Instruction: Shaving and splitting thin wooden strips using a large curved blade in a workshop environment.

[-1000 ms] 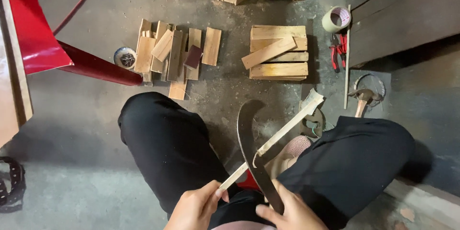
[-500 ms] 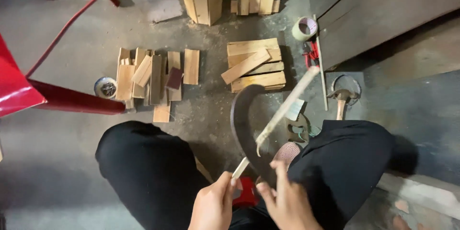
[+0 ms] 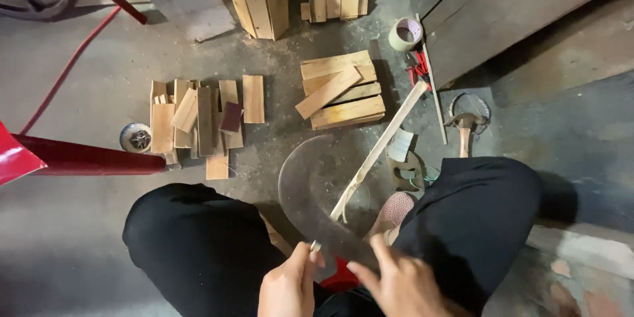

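Note:
My left hand (image 3: 288,288) pinches the near end of a long thin wooden strip (image 3: 383,144) that slants up and to the right over the floor. My right hand (image 3: 401,284) grips the handle end of a dark curved blade (image 3: 298,199), blurred by motion, whose edge lies against the strip about a third of the way up. A pale shaving curls off the strip there. Both hands sit between my knees in black trousers (image 3: 198,244).
On the concrete floor lie two piles of short wooden slats (image 3: 201,119) (image 3: 340,89), a tape roll (image 3: 405,33), red-handled pliers (image 3: 417,69), a hammer (image 3: 464,125) and a small round tin (image 3: 135,137). A red metal bar (image 3: 86,162) crosses at left. Grey boards (image 3: 515,6) lean at right.
The view has tilted further forward. The curved blade has swept along the strip towards me and now shows blurred. Both hands keep their hold.

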